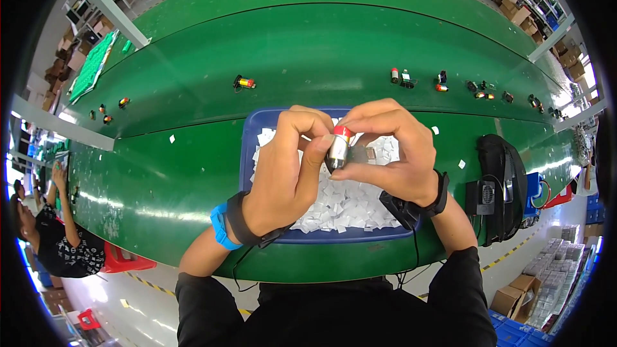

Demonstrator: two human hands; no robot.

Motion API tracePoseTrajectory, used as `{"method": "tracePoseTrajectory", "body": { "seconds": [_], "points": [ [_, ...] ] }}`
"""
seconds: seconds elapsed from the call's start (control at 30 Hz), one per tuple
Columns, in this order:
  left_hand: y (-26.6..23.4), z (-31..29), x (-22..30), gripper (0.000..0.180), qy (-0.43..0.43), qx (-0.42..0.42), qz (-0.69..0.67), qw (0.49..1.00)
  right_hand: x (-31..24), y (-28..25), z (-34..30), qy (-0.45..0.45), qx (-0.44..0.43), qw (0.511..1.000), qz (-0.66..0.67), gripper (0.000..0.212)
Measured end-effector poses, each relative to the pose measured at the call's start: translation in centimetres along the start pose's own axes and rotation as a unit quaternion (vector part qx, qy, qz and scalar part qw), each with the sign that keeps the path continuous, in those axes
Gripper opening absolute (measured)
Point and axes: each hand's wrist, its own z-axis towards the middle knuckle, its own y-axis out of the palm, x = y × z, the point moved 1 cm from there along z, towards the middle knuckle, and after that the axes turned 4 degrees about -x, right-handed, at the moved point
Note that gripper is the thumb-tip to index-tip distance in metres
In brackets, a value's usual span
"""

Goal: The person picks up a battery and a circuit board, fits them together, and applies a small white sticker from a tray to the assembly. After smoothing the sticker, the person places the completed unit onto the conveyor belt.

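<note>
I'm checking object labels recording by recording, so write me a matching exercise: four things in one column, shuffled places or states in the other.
Things
1. Small red-and-silver cylinder
2. Blue rectangular plastic bin
3. Bright blue wristband
4. Black rounded bag

Places or states
A. Right of the bin
B. Held by the left hand and right hand
C. Contains small white pieces
D. Around the left forearm

Pairs: 1-B; 2-C; 3-D; 4-A

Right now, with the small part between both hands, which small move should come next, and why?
Perhaps a slight roll of the part: fingers of the left hand and right hand hide some of its side, and both hands support it above the tray.
</note>
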Motion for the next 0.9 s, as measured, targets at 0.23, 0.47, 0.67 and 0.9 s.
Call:
{"method": "tracePoseTrajectory", "body": {
  "seconds": [0.23, 0.47, 0.67, 0.9],
  "points": [
    [0.6, -0.2, 0.2, 0.010, 0.012, -0.027, 0.025, 0.999, -0.3, -1.0, -0.3, -0.010, -0.032, 0.999, -0.025, 0.054],
    [0.4, -0.2, 0.6, 0.008, 0.003, -0.028, -0.008, 1.000, -0.6, -1.3, 0.1, -0.016, -0.053, 0.998, -0.018, 0.056],
    [-0.3, 0.0, 0.0, 0.009, -0.023, -0.017, -0.053, 0.998, -0.5, -0.3, 0.2, 0.100, -0.029, 0.992, 0.072, 0.058],
    [0.4, 0.2, -0.3, 0.009, -0.030, -0.025, -0.097, 0.995, -0.1, -0.7, -0.4, 0.071, -0.024, 0.994, 0.081, 0.049]
  ]
}}
